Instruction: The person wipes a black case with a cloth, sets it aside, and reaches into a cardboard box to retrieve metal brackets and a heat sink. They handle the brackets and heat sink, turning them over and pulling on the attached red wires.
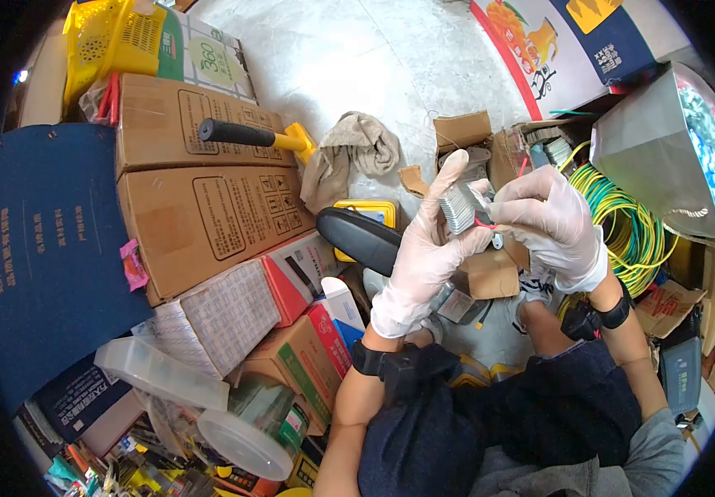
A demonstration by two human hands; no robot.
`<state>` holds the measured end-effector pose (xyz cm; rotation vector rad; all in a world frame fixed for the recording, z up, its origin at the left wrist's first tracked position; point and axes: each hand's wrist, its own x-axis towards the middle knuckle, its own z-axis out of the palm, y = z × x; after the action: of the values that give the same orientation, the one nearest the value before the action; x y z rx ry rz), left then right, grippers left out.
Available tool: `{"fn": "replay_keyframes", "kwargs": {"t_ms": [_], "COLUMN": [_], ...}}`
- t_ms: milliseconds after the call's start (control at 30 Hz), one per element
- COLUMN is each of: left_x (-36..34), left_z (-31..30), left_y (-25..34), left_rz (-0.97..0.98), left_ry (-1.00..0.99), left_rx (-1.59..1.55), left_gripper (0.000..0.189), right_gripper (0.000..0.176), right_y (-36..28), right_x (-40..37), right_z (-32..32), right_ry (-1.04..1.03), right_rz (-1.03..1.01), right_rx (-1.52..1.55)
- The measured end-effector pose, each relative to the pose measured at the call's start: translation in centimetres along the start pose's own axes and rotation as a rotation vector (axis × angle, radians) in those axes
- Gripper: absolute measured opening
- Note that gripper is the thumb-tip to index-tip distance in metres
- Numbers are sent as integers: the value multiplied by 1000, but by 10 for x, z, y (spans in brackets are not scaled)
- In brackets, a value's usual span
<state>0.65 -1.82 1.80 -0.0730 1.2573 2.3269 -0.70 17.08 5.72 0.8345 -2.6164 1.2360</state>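
My left hand (423, 261), in a thin white glove, grips a small stack of thin silvery pieces (458, 209) between thumb and fingers. Close by on the right, my gloved right hand (549, 222) has its fingers pinched together at the edge of the stack. A narrow red strip (485, 224) shows at those fingertips; whether they hold it or only touch it cannot be made out. Below the hands is an open cardboard flap (492, 275). Just beyond them stands an opened small carton (463, 132).
Cardboard boxes (216, 219) line the left, with a hammer (245, 135) lying on top. A grey cloth (353, 157) is on the floor ahead. At right are coiled yellow-green wire (622, 232) and a grey bag (651, 149). A clear plastic jar (262, 414) lies lower left.
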Motion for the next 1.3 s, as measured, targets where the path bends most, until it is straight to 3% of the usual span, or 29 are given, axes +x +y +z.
{"fn": "replay_keyframes", "kwargs": {"t_ms": [133, 233, 300, 367, 467, 533, 567, 600, 667, 1167, 1300], "left_x": [-1, -2, -3, -3, -4, -5, -5, -5, -3, -3, 5], "left_z": [-2, 0, 3, 4, 4, 4, 4, 4, 3, 1, -1], "left_y": [0, -1, 2, 2, 2, 2, 3, 4, 2, 8, 6], "left_rz": [-5, 96, 60, 99, 151, 165, 170, 176, 209, 92, 184], "left_ry": [-34, -12, -63, -46, -22, -17, -22, -28, -6, -76, -14], "left_rx": [-36, 6, -181, -165, -138, -126, -105, -84, 11, 118, 135], "left_gripper": [78, 78, 78, 78, 77, 77, 76, 75, 77, 78, 57], "right_gripper": [29, 48, 55, 54, 40, 30, 19, 19, 14, 7, 7], "right_y": [-7, -10, -16, -14, -9, -11, -15, -16, -20, -22, -23], "right_x": [4, 5, 5, 1, -8, -5, -5, -4, -2, 1, 1], "right_z": [-1, -2, -1, 6, 7, 5, 6, 4, 0, 7, 7], "right_ry": [-17, 106, 249, 330, 285, 12, -36, -35, -61, 8, 36], "right_rz": [-53, -70, 78, 165, 455, 732, 784, 784, 871, 870, 860], "right_rx": [-26, 14, 55, 137, 454, 711, 810, 810, 1090, 938, 914]}}
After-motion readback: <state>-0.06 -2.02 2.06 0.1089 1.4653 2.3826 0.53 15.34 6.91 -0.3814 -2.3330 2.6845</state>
